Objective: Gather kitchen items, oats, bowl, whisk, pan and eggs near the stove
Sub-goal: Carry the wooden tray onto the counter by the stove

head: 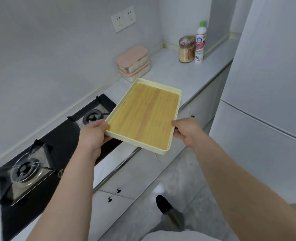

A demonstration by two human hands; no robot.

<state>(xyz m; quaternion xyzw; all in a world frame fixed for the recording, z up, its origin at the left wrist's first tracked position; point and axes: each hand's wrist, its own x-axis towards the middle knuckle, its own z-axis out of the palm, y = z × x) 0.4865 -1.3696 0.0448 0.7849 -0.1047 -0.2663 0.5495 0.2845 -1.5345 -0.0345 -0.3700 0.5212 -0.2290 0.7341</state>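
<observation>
A rectangular tray [144,114] with a pale yellow rim and a wood-look base is held in the air over the counter edge, just right of the black gas stove [44,150]. Nothing lies in the tray. My left hand [93,134] grips its near left corner, thumb on the rim. My right hand [187,132] grips its near right edge, fingers curled underneath. A gold-labelled jar [186,49] stands at the far end of the counter; its contents cannot be read.
Two stacked clear boxes with pink lids [133,63] sit against the wall behind the tray. A white bottle with a green cap [200,43] stands beside the jar. A white fridge [265,101] rises at right. White cabinet doors [126,181] run below the counter.
</observation>
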